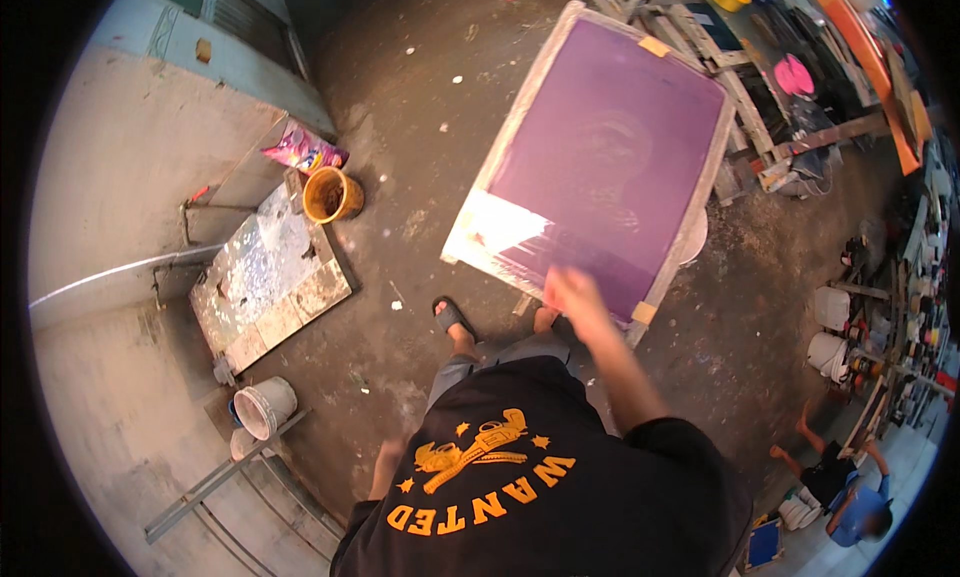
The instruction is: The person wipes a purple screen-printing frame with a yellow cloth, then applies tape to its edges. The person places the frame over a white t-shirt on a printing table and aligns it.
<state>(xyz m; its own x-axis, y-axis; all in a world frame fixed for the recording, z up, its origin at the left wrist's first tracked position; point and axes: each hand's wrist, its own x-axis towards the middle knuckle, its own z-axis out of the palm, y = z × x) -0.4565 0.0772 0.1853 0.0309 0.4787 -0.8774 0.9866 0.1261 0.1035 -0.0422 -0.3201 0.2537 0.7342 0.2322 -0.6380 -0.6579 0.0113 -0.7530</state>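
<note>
1. Closest to us hung the black shirt (530, 477) with its orange print, filling the view below the purple screen frame (600, 157).
2. Our right hand (572, 289) reached up onto the frame's near edge, blurred; we could not tell whether the fingers were spread or pinching.
3. That frame stood tilted, leaning away from us on the dirt floor (420, 127), probably so its mesh faced up for working.
4. Our left hand (385, 457) hung low, left of the frame and touching nothing, its fingers too dim to judge.
5. Left of the frame sat an orange bucket (330, 195) beside a paint-spattered slab (268, 272), and further left and nearer us a white bucket (265, 407).
</note>
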